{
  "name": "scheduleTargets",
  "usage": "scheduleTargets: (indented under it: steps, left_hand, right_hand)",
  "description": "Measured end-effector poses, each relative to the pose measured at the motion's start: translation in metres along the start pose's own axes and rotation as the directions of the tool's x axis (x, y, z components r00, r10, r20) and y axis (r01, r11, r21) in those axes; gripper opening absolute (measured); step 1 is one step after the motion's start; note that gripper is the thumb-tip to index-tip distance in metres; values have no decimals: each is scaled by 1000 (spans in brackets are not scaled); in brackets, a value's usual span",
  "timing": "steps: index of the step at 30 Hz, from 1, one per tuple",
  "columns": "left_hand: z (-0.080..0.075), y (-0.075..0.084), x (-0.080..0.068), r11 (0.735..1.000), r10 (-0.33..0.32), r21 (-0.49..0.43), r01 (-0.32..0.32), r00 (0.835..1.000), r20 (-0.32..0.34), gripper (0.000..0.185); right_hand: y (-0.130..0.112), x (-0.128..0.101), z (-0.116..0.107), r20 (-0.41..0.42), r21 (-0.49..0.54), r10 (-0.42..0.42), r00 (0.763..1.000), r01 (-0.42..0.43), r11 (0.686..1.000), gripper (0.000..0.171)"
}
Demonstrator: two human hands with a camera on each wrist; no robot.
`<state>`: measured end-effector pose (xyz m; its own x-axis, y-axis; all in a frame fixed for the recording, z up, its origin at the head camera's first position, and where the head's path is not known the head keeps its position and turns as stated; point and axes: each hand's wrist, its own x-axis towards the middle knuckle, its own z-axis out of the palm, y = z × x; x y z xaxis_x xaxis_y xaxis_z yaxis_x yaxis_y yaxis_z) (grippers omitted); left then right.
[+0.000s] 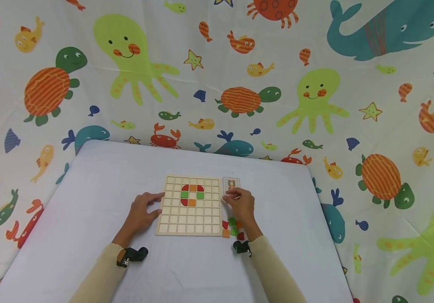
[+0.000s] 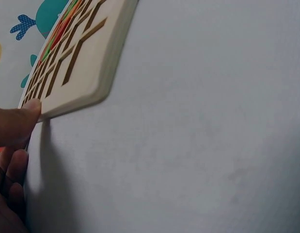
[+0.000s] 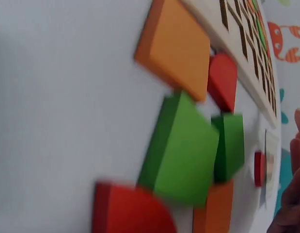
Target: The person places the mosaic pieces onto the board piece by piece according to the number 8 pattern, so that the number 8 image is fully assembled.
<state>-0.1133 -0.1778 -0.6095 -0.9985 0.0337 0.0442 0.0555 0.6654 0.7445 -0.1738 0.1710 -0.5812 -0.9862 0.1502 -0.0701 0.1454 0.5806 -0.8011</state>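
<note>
My left hand (image 1: 141, 211) lies at the left side of a wooden grid board (image 1: 188, 231), its thumb and a finger touching that edge a little apart. In the left wrist view, the thumb (image 2: 26, 114) overlaps the board's rim. Red corner pieces with orange and green squares (image 1: 200, 195) form a ring around one bare cell, with its near right corner cell bare too. My right hand (image 1: 241, 204) is bent over the near end of a small printed pattern card (image 1: 226, 181), right of the board. I cannot tell if its fingertips hold a piece.
Loose green (image 3: 181, 150), orange (image 3: 181, 48) and red pieces (image 3: 222, 77) lie at the board's near right corner. Another red piece (image 3: 260, 169) is near the card. The white table (image 1: 186, 269) ends at a sea-animal cloth (image 1: 209, 139) behind.
</note>
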Motion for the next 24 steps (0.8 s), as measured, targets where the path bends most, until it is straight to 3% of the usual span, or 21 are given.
scheduleTargets:
  steps: [7,12,24]
  left_hand:
    - [0,0,1,1000,-2,-3,2,1000,3,61]
    - [-1,-1,0,1000,4,8,-4,1000,-4,61]
    - [1,-3,1,1000,16,-5,-16,1000,-2,62]
  right_hand:
    - [13,0,-19,-25,-75,76,997,-78,994,18]
    - [19,-1,-21,-16,-130,119,993,-120,984,22]
    - [18,0,-18,9,-194,120,993,-116,974,18]
